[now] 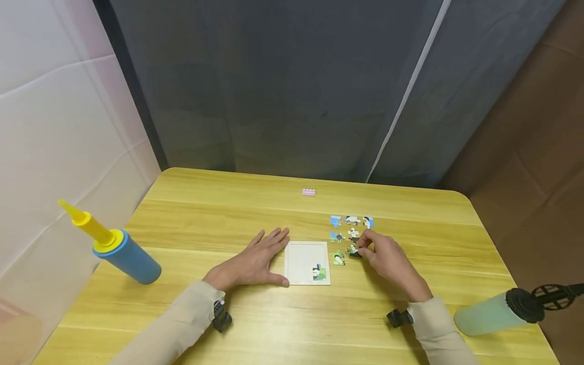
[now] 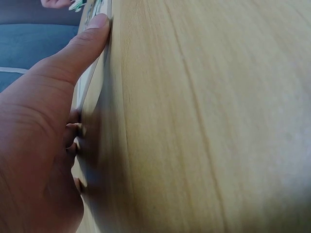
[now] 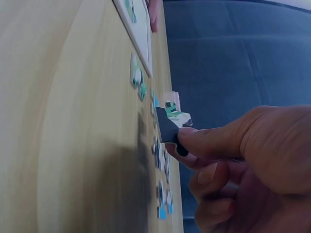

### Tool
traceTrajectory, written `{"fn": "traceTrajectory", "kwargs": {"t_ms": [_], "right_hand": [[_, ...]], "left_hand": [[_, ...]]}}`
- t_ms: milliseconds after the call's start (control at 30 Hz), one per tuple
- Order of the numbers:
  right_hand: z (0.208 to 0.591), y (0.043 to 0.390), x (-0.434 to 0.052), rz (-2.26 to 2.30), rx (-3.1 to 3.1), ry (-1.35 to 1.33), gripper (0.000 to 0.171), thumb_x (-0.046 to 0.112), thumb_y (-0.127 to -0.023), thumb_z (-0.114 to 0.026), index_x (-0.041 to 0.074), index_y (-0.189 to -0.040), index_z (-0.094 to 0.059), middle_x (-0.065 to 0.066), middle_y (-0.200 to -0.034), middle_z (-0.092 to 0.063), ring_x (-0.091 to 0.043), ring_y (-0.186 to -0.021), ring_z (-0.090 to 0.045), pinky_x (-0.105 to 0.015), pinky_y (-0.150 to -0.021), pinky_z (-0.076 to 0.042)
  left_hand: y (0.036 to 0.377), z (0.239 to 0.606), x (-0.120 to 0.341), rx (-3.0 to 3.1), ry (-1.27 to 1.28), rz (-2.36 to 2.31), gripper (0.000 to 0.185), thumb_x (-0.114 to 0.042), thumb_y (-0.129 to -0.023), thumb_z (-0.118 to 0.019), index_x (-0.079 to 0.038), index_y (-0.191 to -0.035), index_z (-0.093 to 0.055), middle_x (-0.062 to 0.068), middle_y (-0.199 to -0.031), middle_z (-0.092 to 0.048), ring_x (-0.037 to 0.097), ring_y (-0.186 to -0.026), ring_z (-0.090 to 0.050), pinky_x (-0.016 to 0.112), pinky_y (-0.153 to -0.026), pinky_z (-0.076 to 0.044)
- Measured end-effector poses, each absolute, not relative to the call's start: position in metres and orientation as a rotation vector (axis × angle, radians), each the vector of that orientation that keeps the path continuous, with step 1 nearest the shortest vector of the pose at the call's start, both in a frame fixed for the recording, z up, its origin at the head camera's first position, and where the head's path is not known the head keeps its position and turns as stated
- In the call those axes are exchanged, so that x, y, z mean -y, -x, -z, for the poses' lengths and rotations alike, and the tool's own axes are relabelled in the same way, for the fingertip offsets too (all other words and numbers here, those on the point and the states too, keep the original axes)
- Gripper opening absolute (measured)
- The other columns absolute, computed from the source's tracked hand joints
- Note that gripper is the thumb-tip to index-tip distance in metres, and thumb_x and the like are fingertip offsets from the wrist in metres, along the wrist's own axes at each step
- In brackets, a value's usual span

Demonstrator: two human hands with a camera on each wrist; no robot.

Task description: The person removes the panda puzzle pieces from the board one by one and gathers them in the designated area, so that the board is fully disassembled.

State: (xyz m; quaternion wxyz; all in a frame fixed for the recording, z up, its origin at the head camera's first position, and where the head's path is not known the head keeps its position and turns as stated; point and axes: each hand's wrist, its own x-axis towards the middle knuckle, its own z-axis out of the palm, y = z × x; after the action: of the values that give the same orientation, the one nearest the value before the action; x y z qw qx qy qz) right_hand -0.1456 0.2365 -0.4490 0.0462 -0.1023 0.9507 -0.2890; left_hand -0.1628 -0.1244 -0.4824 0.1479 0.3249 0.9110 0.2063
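Between thumb and fingertips my right hand (image 1: 388, 258) pinches a jigsaw piece (image 3: 172, 124) with black, white and green parts; the right wrist view shows it lifted off the table. My left hand (image 1: 255, 261) lies with fingers spread at the left side of a white puzzle frame (image 1: 287, 263), the thumb touching its edge. One puzzle piece (image 1: 319, 272) with green and white on it sits in the frame's lower right corner. Several loose pieces (image 1: 351, 220) lie in rows right of the frame, and a green one (image 1: 339, 258) is closest to it.
A pink toy brick (image 1: 308, 192) lies near the table's back edge. On the left stands a blue and yellow hand pump (image 1: 132, 258). A pale green bottle with a black top (image 1: 493, 312) is at the right edge of the wooden table (image 1: 292, 324).
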Motion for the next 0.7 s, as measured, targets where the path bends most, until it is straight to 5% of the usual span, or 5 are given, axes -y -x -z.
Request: {"fn": "traceTrajectory", "kwargs": {"t_ms": [333,700], "right_hand": [[0.457,0.15,-0.247,0.793,-2.898,0.338,0.008,0.008,-0.099,-0.074,0.013,-0.099,-0.068,0.001,-0.095,-0.075,-0.014,-0.082,-0.061,-0.034,-0.075,-0.048],[0.463,0.154,-0.246,0.777,-2.911,0.349,0.006,0.009,-0.099,-0.074,0.014,-0.098,-0.071,0.001,-0.093,-0.07,-0.014,-0.082,-0.059,-0.035,-0.076,-0.049]], "left_hand": [[0.163,0.484,0.124,-2.629,-0.941,-0.606,0.117,-0.07,-0.086,-0.077,-0.002,-0.168,-0.028,0.013,-0.181,-0.015,0.035,-0.169,-0.012,0.064,-0.137,-0.004],[0.162,0.483,0.124,-2.627,-0.935,-0.617,0.117,-0.07,-0.086,-0.077,-0.002,-0.168,-0.028,0.012,-0.181,-0.015,0.034,-0.169,-0.012,0.063,-0.137,-0.004]]}}
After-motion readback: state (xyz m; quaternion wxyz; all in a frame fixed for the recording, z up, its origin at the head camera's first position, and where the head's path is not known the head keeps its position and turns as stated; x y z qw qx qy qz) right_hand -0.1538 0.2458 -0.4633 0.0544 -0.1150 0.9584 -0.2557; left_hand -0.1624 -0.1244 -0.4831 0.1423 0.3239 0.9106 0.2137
